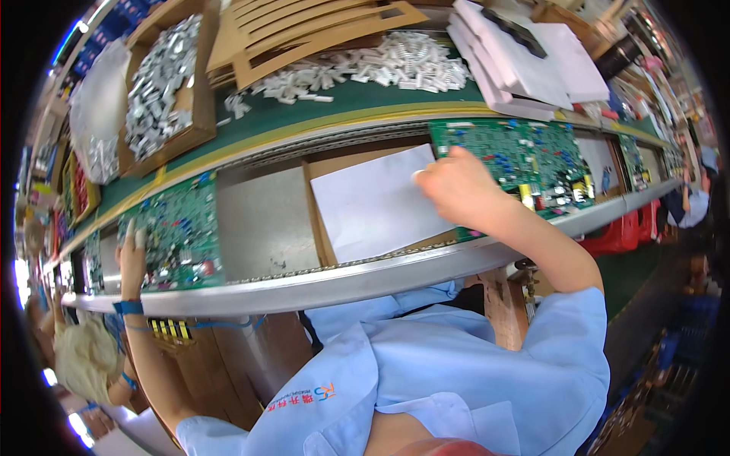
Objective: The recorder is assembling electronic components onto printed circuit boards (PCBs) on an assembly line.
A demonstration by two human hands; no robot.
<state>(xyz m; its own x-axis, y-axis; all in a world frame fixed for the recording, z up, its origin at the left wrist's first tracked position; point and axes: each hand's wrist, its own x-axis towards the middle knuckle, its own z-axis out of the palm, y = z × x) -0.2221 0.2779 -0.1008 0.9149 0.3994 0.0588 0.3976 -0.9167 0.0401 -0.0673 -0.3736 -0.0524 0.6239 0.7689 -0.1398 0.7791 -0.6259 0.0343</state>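
Note:
My left hand (132,261) is at the left edge of a green circuit board (182,232) crowded with small parts. Its fingers, with pale covers on the tips, are stretched out over that edge, and a blue band circles the wrist. My right hand (461,190) is closed, fingers curled, over the left edge of a second circuit board (525,156). What its fingers hold, if anything, is hidden. Between the two boards a white sheet (376,201) lies on a brown cardboard piece (323,220), next to a bare grey metal plate (266,216).
A metal rail (319,292) runs along the near side of the line. Behind stand a cardboard box (201,125) of small metal parts, a heap of white pieces (411,64), cardboard dividers (304,30) and pale pink foam sheets (517,64). Another person (84,353) is at far left.

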